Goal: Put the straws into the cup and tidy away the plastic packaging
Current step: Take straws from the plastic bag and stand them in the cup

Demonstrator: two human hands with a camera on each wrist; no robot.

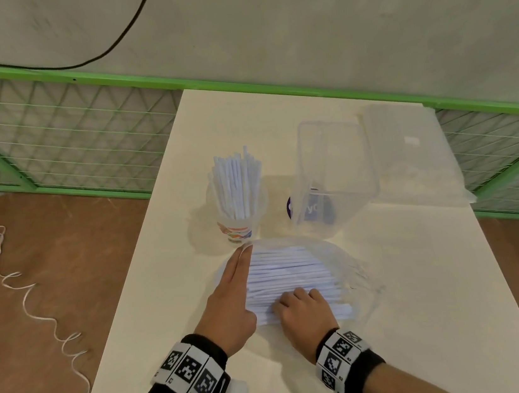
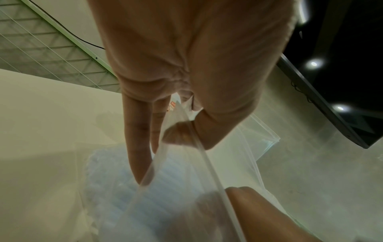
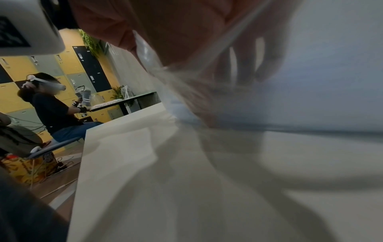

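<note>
Left hand (image 1: 229, 302) on bag (image 1: 351, 270) — right hand (image 1: 304, 315) on straws (image 1: 289, 268).

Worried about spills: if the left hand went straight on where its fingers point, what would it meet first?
Probably the cup of upright straws: it stands just beyond the left hand and its fingertips, though the gap between them is hard to judge.

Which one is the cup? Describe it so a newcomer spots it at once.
On the white table, look just beyond the flat bag of straws. The cup stands left of the clear box; it alone has a coloured print and upright white straws inside.
</note>
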